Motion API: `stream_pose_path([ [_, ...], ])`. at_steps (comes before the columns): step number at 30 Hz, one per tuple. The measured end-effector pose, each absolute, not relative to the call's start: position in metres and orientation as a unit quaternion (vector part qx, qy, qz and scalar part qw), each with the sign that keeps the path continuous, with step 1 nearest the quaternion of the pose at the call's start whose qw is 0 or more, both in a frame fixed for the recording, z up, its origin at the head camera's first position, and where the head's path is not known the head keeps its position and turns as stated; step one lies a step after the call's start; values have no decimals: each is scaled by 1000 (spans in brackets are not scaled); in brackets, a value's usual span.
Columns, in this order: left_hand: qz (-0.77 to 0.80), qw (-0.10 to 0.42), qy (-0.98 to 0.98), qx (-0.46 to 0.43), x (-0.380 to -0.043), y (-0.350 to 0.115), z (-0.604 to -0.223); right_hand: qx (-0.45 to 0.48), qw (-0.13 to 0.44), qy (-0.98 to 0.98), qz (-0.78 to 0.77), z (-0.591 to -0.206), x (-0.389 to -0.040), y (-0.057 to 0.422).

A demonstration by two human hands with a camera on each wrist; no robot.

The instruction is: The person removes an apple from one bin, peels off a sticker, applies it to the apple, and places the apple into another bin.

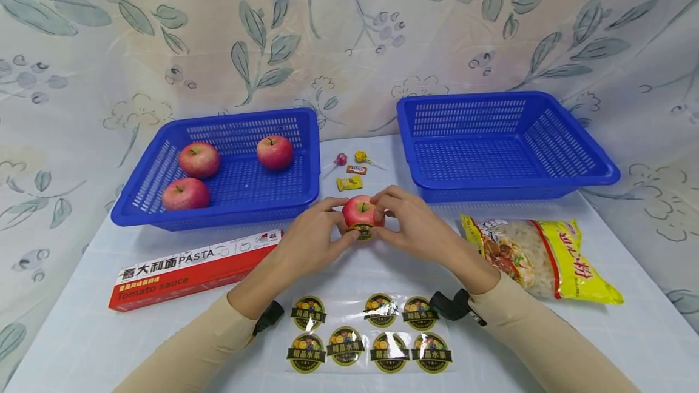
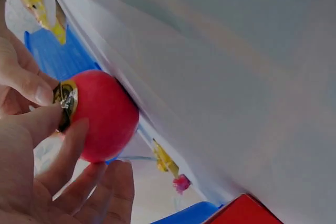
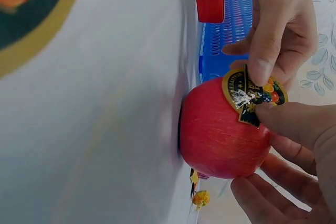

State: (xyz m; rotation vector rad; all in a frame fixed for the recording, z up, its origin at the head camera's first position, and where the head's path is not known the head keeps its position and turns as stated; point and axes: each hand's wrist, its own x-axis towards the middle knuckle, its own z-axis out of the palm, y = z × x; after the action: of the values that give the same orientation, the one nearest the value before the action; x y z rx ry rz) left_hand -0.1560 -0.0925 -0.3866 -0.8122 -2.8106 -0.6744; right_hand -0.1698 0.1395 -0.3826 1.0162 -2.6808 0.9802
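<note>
A red apple (image 1: 358, 206) stands on the table between my two hands, its stem up. On its near side is a round black-and-gold fruit sticker (image 3: 242, 98), with its top part lying over the skin. My left hand (image 1: 312, 234) holds the apple from the left, the thumb on the sticker's edge. From the right, my right hand (image 1: 411, 223) grips it, fingers curled over the top and side. Both thumbs press on the sticker in the right wrist view. The left wrist view shows the apple's smooth red side (image 2: 107, 116) and fingers beneath it.
A transparent sheet (image 1: 344, 307) of several stickers lies in front. Behind left, a blue basket (image 1: 240, 218) holds three apples; another blue basket (image 1: 508, 190) stands right. A pasta box (image 1: 191, 272) lies left, a yellow noodle bag (image 1: 546, 259) right. Lollipops (image 1: 361, 156) and small candies (image 1: 349, 183) lie beyond.
</note>
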Motion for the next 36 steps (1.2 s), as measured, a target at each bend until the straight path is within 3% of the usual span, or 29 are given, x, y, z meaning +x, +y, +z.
stream_pose_path([
  [8, -265, 85, -915, -293, -161, -93, -384, 346, 77, -882, 312, -380, -173, 139],
  [36, -276, 83, -910, -298, -165, -90, -384, 368, 57, -869, 326, -383, -175, 145],
])
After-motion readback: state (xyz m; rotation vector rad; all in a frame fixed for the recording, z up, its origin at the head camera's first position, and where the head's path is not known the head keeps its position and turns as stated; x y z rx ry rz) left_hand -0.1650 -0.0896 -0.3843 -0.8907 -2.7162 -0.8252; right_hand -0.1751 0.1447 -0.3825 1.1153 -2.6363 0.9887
